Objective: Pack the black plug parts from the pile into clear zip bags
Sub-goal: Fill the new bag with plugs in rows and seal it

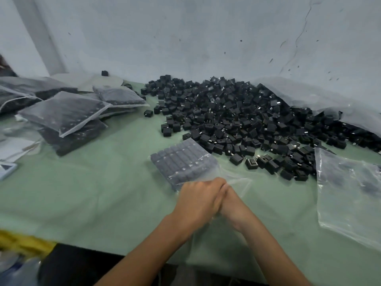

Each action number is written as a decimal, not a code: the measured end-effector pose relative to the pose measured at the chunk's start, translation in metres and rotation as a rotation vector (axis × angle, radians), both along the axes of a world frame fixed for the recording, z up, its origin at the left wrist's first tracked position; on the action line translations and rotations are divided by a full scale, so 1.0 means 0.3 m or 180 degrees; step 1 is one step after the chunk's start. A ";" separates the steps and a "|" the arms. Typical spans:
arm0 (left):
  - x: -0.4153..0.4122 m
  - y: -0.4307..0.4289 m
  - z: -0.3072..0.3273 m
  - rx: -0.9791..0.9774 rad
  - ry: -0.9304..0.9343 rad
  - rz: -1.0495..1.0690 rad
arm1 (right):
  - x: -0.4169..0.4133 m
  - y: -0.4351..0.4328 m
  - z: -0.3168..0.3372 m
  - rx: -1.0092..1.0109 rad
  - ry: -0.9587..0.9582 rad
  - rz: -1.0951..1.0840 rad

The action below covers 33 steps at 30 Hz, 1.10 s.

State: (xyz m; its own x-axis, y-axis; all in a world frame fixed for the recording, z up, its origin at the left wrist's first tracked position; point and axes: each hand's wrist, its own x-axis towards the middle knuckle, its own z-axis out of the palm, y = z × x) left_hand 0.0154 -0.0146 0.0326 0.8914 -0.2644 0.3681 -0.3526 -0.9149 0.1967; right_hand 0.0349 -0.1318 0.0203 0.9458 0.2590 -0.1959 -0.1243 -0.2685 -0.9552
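Fingertips hidden, the left hand [198,200] and right hand [234,206] press together, gripping the crinkly clear zip bag [208,172] on the desk [103,193]; boxy plug parts [183,155] fill it in rows, beside the pile [237,112].

Soft, even, dim daylight; faint shadows; wide-angle bending and blur at edges
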 end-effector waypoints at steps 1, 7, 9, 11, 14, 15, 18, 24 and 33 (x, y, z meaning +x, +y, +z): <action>-0.004 0.000 0.000 -0.0043 -0.0024 -0.0035 | 0.012 0.001 -0.002 -0.0072 -0.0030 0.0083; -0.024 0.018 0.014 -0.0733 -0.0008 -0.0133 | 0.030 -0.010 -0.021 -0.0462 -0.0471 0.0200; -0.010 0.066 0.011 -0.1228 -0.0089 -0.0029 | 0.022 -0.006 -0.028 -0.0138 -0.0531 0.0212; 0.032 0.140 -0.011 -0.1531 -0.0095 0.0167 | 0.019 -0.003 -0.040 0.0060 -0.0534 0.0252; 0.116 0.268 -0.061 -0.1514 -0.0180 0.0673 | 0.021 0.003 -0.042 0.0431 -0.0291 0.0113; 0.142 0.305 -0.079 -0.1368 -0.0107 0.0887 | 0.025 0.004 -0.040 0.0529 -0.0135 0.0069; 0.178 0.366 -0.141 -0.1063 0.0337 0.1212 | 0.043 0.019 -0.026 0.1298 0.0378 0.0254; 0.181 0.379 -0.195 -0.1133 0.0418 0.1104 | 0.075 0.070 -0.003 0.0645 -0.0354 0.0652; 0.186 0.380 -0.206 -0.1183 0.0501 0.1105 | 0.096 0.064 -0.115 -0.0483 -0.0818 0.0416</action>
